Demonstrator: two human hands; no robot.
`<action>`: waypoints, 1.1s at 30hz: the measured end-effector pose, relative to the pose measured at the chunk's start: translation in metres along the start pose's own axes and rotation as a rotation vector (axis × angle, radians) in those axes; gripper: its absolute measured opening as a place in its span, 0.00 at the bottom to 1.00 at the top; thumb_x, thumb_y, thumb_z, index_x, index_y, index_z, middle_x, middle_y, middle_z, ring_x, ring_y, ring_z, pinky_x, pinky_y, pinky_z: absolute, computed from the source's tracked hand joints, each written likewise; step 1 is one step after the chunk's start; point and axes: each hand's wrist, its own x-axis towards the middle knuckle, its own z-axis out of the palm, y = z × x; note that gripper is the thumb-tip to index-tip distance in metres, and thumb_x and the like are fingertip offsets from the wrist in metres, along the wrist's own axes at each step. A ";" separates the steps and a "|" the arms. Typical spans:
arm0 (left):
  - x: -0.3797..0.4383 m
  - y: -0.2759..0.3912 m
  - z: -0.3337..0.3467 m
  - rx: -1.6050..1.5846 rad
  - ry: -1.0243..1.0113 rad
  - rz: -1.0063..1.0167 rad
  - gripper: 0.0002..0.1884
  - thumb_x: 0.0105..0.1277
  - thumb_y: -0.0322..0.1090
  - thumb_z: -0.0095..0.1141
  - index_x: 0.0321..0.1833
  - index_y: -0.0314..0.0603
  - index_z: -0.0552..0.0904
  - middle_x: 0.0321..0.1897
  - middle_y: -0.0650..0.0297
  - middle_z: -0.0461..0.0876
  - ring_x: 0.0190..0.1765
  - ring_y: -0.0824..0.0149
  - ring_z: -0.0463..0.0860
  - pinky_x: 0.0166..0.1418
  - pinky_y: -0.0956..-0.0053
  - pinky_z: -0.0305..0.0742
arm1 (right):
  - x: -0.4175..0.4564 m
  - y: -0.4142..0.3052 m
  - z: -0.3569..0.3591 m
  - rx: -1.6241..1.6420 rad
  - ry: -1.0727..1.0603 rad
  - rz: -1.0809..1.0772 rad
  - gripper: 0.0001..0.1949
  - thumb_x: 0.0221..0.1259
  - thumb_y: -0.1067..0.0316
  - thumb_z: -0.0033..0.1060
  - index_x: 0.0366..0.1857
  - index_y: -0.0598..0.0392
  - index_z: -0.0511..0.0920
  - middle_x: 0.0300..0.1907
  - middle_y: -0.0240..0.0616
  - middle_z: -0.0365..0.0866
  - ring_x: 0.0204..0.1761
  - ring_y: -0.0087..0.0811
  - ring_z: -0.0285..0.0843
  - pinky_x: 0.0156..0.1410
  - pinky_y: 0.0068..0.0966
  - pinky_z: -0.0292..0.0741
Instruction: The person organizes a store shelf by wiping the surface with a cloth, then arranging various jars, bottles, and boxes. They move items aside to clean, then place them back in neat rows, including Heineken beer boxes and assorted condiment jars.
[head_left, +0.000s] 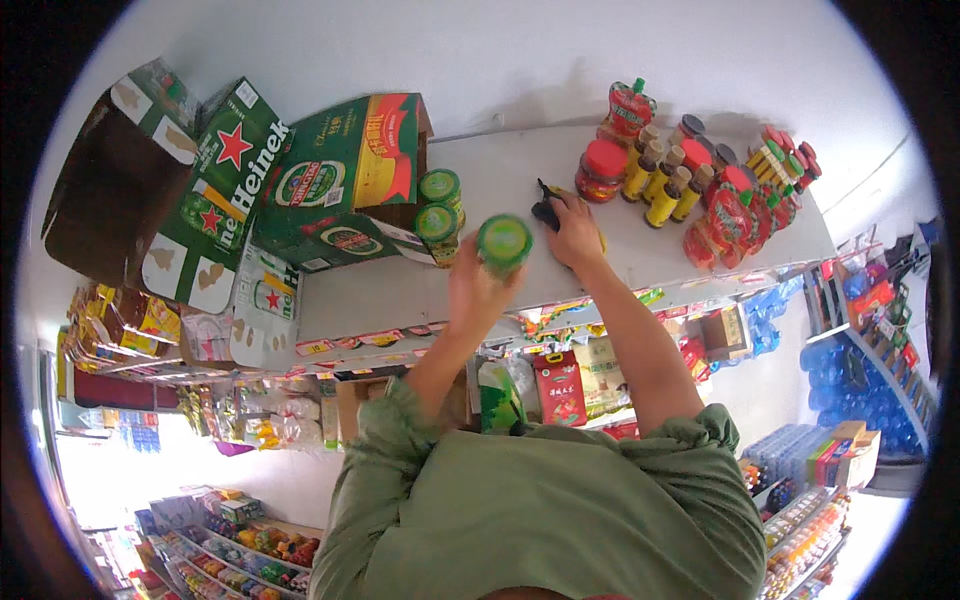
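Note:
My left hand (484, 296) grips a jar with a green lid (504, 241) above the front part of the white top shelf (360, 294). To its left, two jars with green lids (437, 223) stand against an open Tsingtao carton (337, 180). My right hand (576, 234) presses down on the shelf and clasps a crumpled black item (546, 213), probably a cloth. Some yellow shows beside the palm, but most of this item is hidden under the hand. Jars with red lids (600, 171) stand just right of that hand.
Heineken cartons (232, 161) crowd the left end. Yellow-labelled bottles (664, 196), red spouted pouches (729, 216) and dark-lidded jars (687, 129) cluster at the right. A white wall (480, 67) backs the shelf. Bagged goods (560, 390) sit on lower shelves near my body.

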 end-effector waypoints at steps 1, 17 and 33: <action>0.018 0.004 0.013 -0.047 0.026 -0.028 0.32 0.49 0.37 0.75 0.55 0.37 0.73 0.44 0.52 0.82 0.46 0.51 0.85 0.47 0.61 0.80 | 0.001 -0.001 0.001 -0.001 -0.022 0.005 0.26 0.54 0.65 0.64 0.61 0.54 0.75 0.66 0.43 0.70 0.67 0.50 0.65 0.74 0.43 0.63; 0.082 0.053 0.175 -0.056 -0.380 -0.102 0.38 0.43 0.39 0.78 0.55 0.37 0.68 0.44 0.43 0.82 0.50 0.41 0.82 0.55 0.52 0.76 | 0.008 -0.051 0.039 -0.130 0.125 0.059 0.25 0.52 0.65 0.64 0.58 0.54 0.75 0.62 0.47 0.72 0.67 0.51 0.63 0.74 0.47 0.61; 0.057 0.018 0.187 -0.077 -0.363 0.009 0.51 0.43 0.42 0.78 0.68 0.32 0.59 0.59 0.38 0.74 0.60 0.40 0.76 0.66 0.56 0.71 | 0.008 -0.047 0.029 -0.181 0.008 0.072 0.26 0.54 0.63 0.61 0.60 0.55 0.75 0.65 0.48 0.69 0.71 0.52 0.59 0.78 0.49 0.54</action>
